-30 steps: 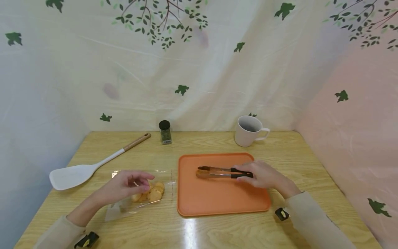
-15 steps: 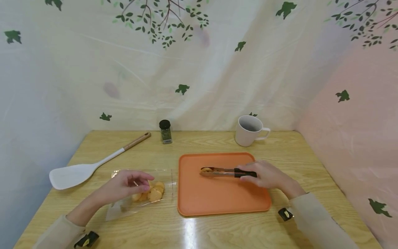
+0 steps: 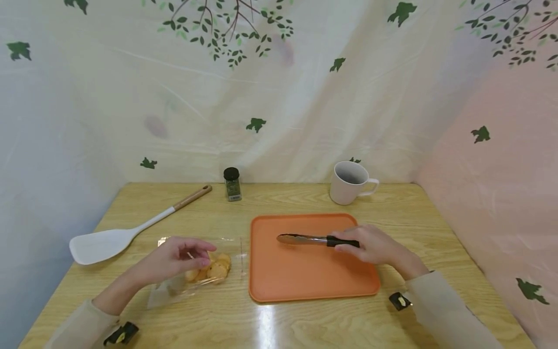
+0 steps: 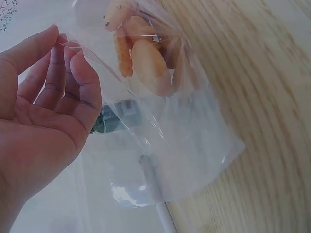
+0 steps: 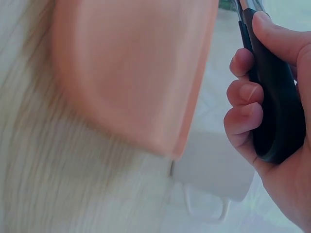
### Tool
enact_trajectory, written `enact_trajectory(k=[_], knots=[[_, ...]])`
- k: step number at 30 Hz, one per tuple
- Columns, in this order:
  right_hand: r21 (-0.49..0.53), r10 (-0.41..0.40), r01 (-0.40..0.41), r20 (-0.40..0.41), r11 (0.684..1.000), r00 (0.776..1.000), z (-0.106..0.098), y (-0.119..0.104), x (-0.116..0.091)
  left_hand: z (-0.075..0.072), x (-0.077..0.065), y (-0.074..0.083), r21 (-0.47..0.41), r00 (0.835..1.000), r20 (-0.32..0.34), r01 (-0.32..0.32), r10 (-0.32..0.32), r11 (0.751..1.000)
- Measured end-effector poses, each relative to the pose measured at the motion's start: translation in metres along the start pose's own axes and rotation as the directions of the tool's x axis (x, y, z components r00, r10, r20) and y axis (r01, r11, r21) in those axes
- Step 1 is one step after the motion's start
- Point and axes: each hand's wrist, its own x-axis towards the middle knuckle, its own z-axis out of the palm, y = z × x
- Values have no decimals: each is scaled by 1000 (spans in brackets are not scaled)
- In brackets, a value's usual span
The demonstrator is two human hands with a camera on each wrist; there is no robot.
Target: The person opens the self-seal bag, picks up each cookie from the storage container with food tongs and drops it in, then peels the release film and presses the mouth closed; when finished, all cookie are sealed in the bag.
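Note:
My left hand (image 3: 174,259) pinches the edge of a clear plastic bag (image 4: 209,126) between thumb and fingertips. Inside the bag, several golden round crackers or cookies (image 4: 148,65) show through the film. My right hand (image 3: 370,245) grips the black handles of metal tongs (image 5: 277,87), fingers curled round them. The tongs reach leftward over an orange tray (image 3: 314,278), their arms pressed together and seen nearly edge-on. Whatever is between the dark tips is hidden in the head view; the right wrist view shows only the handle end.
Left of the bag lies a white spatula (image 3: 102,246) with a wooden handle. A small spice jar (image 3: 232,185) with a black lid stands at the back, and a white mug (image 3: 344,186) behind the tray. A printed curtain (image 3: 296,106) surrounds the wooden table (image 3: 209,325).
The tongs drew slightly right with a round golden piece at their tips, then turned and narrowed so it no longer shows. My left hand has stayed at the bag.

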Motion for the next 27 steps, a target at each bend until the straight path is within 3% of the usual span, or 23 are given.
enact_trajectory(k=[8,19,27], knots=[[37,-133,132,26,991,991,8,-25,32,0,-1,-1,5,1000,5,-6,6,1000],[104,-153,137,162,985,975,35,-64,97,-1,-2,-1,-1,1000,8,-13,13,1000],[220,-193,157,158,963,968,42,-67,112,-3,-4,-5,-4,1000,5,-3,3,1000]])
